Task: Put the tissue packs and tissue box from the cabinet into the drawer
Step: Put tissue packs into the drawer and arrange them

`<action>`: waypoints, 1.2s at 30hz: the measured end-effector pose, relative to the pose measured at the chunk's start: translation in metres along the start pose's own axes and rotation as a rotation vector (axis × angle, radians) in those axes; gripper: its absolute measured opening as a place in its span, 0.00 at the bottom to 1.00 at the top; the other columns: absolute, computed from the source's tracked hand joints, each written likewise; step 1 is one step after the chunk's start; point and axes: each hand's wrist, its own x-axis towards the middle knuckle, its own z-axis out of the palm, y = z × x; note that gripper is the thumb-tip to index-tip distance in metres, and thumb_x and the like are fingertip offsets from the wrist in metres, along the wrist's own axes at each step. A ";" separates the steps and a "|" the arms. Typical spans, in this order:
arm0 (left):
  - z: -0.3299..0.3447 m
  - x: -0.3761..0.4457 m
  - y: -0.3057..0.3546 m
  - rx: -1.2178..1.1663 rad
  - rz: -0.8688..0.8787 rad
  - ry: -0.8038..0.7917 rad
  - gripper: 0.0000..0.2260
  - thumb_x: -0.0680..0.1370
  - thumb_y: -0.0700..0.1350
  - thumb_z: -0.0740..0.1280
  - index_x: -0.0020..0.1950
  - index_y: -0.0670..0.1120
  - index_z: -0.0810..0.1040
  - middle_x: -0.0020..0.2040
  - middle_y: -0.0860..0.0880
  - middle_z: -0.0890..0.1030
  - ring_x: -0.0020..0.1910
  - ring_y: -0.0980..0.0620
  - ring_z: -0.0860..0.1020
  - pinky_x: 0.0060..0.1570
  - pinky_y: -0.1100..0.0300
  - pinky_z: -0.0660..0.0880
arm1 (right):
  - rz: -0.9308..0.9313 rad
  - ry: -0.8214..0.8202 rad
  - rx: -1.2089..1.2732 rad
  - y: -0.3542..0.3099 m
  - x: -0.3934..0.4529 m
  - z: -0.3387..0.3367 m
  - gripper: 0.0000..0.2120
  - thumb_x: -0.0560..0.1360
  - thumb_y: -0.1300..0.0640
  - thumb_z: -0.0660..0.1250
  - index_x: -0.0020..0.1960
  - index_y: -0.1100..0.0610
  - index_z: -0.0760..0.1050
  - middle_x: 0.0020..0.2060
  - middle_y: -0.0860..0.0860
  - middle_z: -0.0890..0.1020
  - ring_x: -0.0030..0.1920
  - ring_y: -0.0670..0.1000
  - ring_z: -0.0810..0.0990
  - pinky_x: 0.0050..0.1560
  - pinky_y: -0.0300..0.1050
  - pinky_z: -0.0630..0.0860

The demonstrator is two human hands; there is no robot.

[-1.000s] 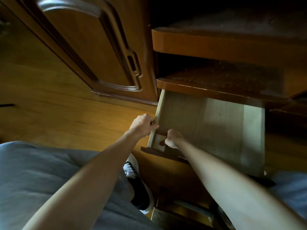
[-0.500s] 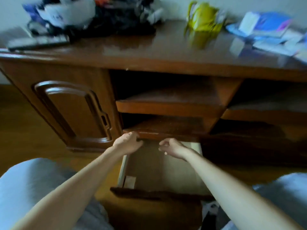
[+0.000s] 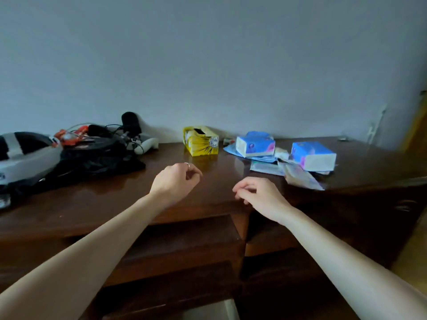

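Observation:
A yellow tissue box [image 3: 201, 141] stands on the dark wooden cabinet top [image 3: 120, 195], near the wall. To its right lie two blue and white tissue packs [image 3: 255, 145] [image 3: 313, 156] on a litter of flat wrappers [image 3: 298, 174]. My left hand [image 3: 175, 182] hovers over the cabinet top in front of the box, fingers loosely curled and holding nothing. My right hand [image 3: 260, 194] floats at the front edge, left of the packs, fingers also loosely curled and bare. A pale strip of the pulled-out drawer [image 3: 208, 311] shows at the bottom edge.
A heap of black cloth, cables, a microphone and a white controller [image 3: 92, 148] fills the left of the cabinet top, with a white and black device [image 3: 25, 155] at the far left. Shelves [image 3: 184, 245] sit below the top. A grey wall rises behind.
My view has swung up from the drawer to the cabinet top. Both hands let go of the drawer and rose above the top's front edge.

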 end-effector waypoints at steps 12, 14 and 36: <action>0.106 0.111 0.007 0.007 0.082 -0.083 0.12 0.79 0.52 0.66 0.60 0.53 0.81 0.58 0.50 0.79 0.61 0.48 0.74 0.58 0.53 0.74 | 0.495 0.026 -0.730 0.063 0.165 -0.038 0.38 0.74 0.32 0.60 0.75 0.56 0.69 0.72 0.59 0.74 0.70 0.63 0.73 0.68 0.57 0.72; 0.115 0.114 -0.001 0.005 0.106 -0.085 0.14 0.79 0.54 0.66 0.63 0.52 0.80 0.59 0.49 0.79 0.61 0.47 0.73 0.60 0.51 0.73 | 0.437 0.013 -0.915 0.072 0.174 -0.028 0.34 0.78 0.32 0.54 0.71 0.55 0.74 0.70 0.59 0.77 0.68 0.63 0.75 0.65 0.57 0.74; 0.154 0.156 0.015 0.094 0.163 -0.106 0.24 0.78 0.60 0.61 0.71 0.52 0.71 0.66 0.49 0.74 0.65 0.49 0.71 0.64 0.51 0.70 | 0.558 0.370 -0.704 0.132 0.240 -0.082 0.16 0.83 0.53 0.62 0.69 0.55 0.69 0.67 0.62 0.76 0.68 0.64 0.73 0.58 0.57 0.76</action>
